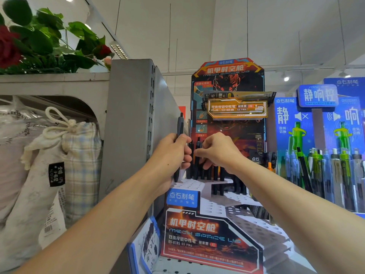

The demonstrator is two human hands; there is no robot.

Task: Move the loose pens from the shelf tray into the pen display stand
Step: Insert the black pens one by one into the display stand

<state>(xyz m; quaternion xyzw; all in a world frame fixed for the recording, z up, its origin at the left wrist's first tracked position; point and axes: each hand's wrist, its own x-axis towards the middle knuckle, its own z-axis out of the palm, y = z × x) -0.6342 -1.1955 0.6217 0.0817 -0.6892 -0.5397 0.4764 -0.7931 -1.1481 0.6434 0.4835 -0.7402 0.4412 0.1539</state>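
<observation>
The pen display stand is a stepped white board full of holes with a red and black printed front and tall back card. Several black pens stand upright in its top rows. My left hand grips a dark pen upright at the stand's upper left, its top poking above my fingers. My right hand pinches another black pen that stands among the top-row pens. The shelf tray is not in view.
A grey metal shelf upright stands just left of the stand. A blue display with green and grey pens is at the right. Cloth drawstring bags fill the left shelf, artificial roses on top. The stand's lower rows have bare holes.
</observation>
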